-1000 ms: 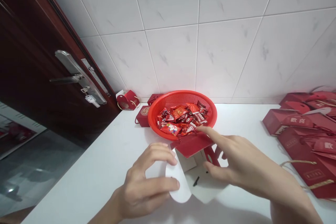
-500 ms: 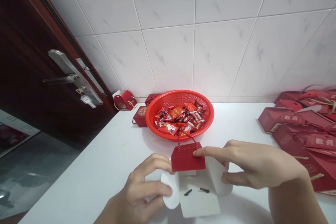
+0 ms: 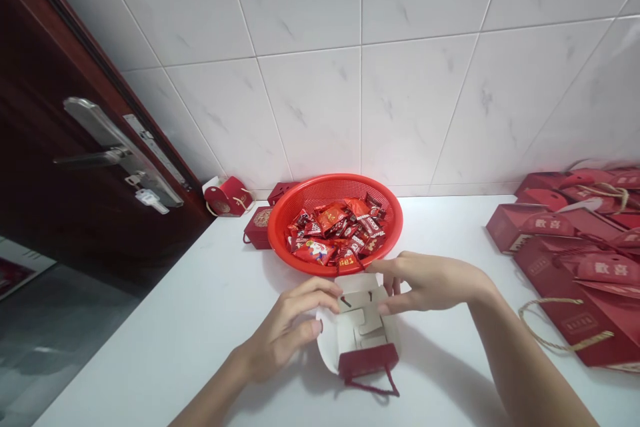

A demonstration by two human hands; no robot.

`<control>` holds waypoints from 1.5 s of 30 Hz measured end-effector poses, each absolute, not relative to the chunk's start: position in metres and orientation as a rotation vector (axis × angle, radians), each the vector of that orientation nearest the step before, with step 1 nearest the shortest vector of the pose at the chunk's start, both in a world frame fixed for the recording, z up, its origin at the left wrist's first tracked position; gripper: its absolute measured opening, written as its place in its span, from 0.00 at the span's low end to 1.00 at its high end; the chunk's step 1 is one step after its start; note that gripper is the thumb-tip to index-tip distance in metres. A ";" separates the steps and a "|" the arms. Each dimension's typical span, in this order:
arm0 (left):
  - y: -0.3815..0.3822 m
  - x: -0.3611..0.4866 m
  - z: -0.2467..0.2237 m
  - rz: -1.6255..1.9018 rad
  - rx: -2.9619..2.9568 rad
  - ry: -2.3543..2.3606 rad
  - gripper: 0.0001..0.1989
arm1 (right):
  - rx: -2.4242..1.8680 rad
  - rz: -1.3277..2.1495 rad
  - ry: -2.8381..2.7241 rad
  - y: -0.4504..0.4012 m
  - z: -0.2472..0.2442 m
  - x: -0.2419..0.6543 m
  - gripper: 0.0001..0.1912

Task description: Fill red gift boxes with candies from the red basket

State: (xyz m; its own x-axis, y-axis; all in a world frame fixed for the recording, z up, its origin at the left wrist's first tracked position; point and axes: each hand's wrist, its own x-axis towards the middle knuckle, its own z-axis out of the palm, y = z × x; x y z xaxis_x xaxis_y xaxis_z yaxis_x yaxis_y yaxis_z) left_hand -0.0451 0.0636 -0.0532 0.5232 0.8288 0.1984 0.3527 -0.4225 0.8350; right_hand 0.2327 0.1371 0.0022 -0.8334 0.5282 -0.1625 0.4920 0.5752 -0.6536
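Note:
A small red gift box [image 3: 369, 359] lies with its top unfolded on the white table, its cream inside facing up. One red flap with a dark red rope handle [image 3: 373, 388] hangs toward me. My left hand [image 3: 286, 332] has its fingers and thumb about the rounded left flap [image 3: 327, 347]. My right hand [image 3: 425, 282] is at the far right corner, index finger on the back flap [image 3: 353, 283] and thumb at the right side. Some of its fingers are hidden behind the side wall. Just beyond the box stands a red plastic basket [image 3: 393, 240] of wrapped candies [image 3: 333, 227].
Small red boxes [image 3: 259, 229] stand left of the basket, and another red box [image 3: 227, 197] is by the wall. Red gift boxes with rope handles [image 3: 575, 307] are piled at the right. A dark door [image 3: 60, 227] with keys in its lock is at the left.
The handled red flap has gone from the far side to the near side. The opposite flap now points toward the basket. Both hands have moved a little away from me.

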 end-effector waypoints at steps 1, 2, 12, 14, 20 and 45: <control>0.065 -0.045 -0.051 0.793 1.997 0.947 0.15 | -0.868 1.119 -2.710 0.139 0.003 0.235 0.18; 0.066 -0.044 -0.048 0.795 2.005 0.928 0.15 | -0.851 1.113 -2.666 0.142 0.003 0.237 0.18; 0.151 -0.049 -0.010 0.875 2.249 1.176 0.08 | -1.214 0.725 -2.308 0.212 -0.015 0.210 0.07; 0.184 -0.043 -0.015 0.649 2.307 1.276 0.11 | -1.378 0.618 -2.432 0.227 -0.022 0.197 0.11; 0.249 -0.023 -0.036 -0.065 2.581 1.326 0.19 | -1.433 0.607 -2.509 0.242 -0.044 0.176 0.24; 0.253 -0.025 -0.031 1.071 1.700 1.058 0.20 | -0.844 1.529 -1.593 0.250 -0.050 0.192 0.18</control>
